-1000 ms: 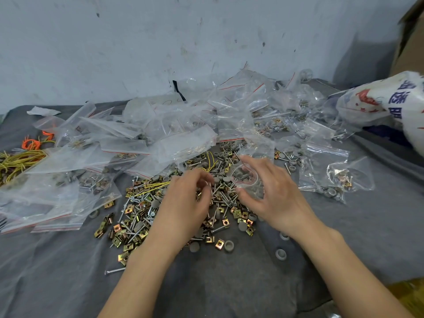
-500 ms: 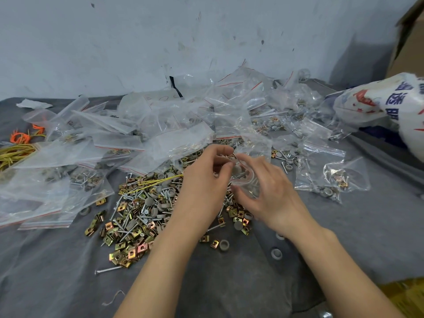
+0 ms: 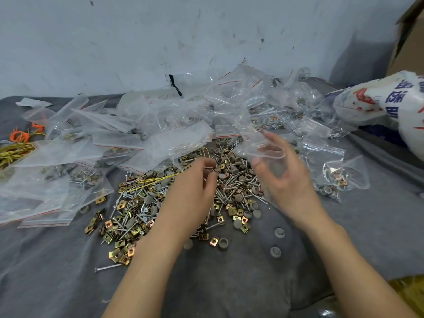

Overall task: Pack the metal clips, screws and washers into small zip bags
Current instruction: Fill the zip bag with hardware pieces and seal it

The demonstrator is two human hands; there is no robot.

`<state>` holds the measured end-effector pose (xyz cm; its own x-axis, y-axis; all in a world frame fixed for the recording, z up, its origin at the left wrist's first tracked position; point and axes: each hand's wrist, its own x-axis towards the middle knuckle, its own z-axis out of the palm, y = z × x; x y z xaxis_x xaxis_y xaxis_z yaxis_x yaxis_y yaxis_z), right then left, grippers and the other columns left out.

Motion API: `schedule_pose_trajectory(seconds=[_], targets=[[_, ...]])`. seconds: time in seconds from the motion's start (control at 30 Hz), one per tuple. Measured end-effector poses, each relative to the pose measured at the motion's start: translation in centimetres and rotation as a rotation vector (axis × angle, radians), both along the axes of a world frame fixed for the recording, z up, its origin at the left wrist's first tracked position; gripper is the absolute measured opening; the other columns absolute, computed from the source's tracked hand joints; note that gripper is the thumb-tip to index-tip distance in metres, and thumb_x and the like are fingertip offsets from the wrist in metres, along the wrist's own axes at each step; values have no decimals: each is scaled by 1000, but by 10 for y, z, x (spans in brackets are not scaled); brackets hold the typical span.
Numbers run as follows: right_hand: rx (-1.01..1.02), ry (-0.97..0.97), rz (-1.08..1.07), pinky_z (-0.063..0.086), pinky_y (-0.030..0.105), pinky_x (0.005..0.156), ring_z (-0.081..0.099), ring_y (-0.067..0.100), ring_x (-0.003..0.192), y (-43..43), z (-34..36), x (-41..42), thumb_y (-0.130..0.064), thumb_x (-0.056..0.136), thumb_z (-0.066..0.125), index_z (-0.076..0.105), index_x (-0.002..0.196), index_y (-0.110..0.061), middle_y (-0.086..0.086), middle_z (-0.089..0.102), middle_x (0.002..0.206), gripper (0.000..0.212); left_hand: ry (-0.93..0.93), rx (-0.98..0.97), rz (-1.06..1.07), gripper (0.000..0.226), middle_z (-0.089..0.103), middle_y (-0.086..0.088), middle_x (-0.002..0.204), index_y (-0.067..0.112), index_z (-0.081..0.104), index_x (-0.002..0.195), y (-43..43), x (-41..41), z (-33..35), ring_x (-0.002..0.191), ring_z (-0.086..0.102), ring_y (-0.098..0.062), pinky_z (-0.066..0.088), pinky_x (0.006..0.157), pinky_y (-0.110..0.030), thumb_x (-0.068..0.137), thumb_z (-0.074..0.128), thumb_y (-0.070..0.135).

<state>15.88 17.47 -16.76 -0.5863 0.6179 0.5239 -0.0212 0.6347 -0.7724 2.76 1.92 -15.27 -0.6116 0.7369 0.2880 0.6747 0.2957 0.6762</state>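
The right hand (image 3: 284, 180) is gripping a clear small zip bag (image 3: 257, 146) with curled fingers, holding it just above the far right part of the loose pile. The left hand (image 3: 192, 187) is hovering over the middle of the pile with its fingertips drawn together; I cannot tell if a piece is sitting between them. The golden metal clips (image 3: 119, 245), the screws (image 3: 231, 191) and the grey round washers (image 3: 278, 232) are lying mixed on the grey cloth (image 3: 229, 283). Many other zip bags (image 3: 160, 125), some already filled, are lying heaped behind the pile. A white printed sack (image 3: 378, 102) is lying at the right.
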Motion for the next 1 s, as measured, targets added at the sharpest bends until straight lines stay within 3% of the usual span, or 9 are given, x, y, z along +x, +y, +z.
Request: schedule_pose_trajectory(seconds=[0.1,0.2,0.3,0.47,0.53,0.7,0.87,0.93,1.0], targets=[[-193,149,7,47,11,89,62,-5,112,4,9,8,-54,86,65,53,137,-38,-20,68,120,54,120,-171,-103,21,65,16,94,34,54,122,-7,4,-5,79,59,1,49,70,-20,102,46,33],[-327,228,-3,49,19,90,64,6,117,8,17,12,-56,85,65,56,131,-43,-3,69,127,49,233,-271,-181,24,64,14,112,31,56,123,-11,7,-9,101,58,-7,48,89,-31,102,45,34],[-419,275,-41,57,29,80,69,11,107,10,21,14,-55,84,65,60,127,-39,-8,75,107,46,306,-322,-209,27,61,12,119,31,55,126,-12,10,-13,112,53,-11,42,99,-35,103,43,37],[-577,359,-51,44,57,109,65,16,118,12,21,10,-47,84,65,77,87,-39,-16,75,104,15,367,-406,-253,40,52,11,117,45,42,141,-10,14,-17,113,46,-13,36,101,-35,102,37,50],[-619,399,-14,44,59,109,68,17,113,10,23,9,-41,90,64,78,79,-46,-14,76,103,19,381,-436,-257,43,48,9,115,48,37,144,-8,14,-19,114,44,-14,34,99,-33,101,38,51],[-679,441,40,50,61,102,72,17,100,9,24,10,-32,100,58,74,95,-29,-4,76,112,17,375,-424,-237,33,49,9,116,42,49,132,-4,14,-20,116,45,-15,34,98,-32,100,43,49],[-628,384,-8,45,57,108,68,16,114,6,25,9,-44,87,66,76,77,-51,-16,76,104,16,354,-417,-250,21,51,9,117,36,55,118,-5,12,-20,115,46,-15,37,98,-33,101,47,43],[-599,377,-33,44,54,110,66,14,117,7,23,9,-47,84,68,76,84,-45,-18,76,104,8,350,-417,-253,19,51,10,117,34,55,117,-5,11,-19,114,47,-14,37,98,-33,101,48,41],[-535,343,-46,46,52,108,70,9,108,7,22,10,-50,85,68,72,102,-33,-17,75,107,25,341,-411,-257,17,52,11,116,34,55,115,-6,10,-19,112,47,-12,36,97,-31,101,48,40]])
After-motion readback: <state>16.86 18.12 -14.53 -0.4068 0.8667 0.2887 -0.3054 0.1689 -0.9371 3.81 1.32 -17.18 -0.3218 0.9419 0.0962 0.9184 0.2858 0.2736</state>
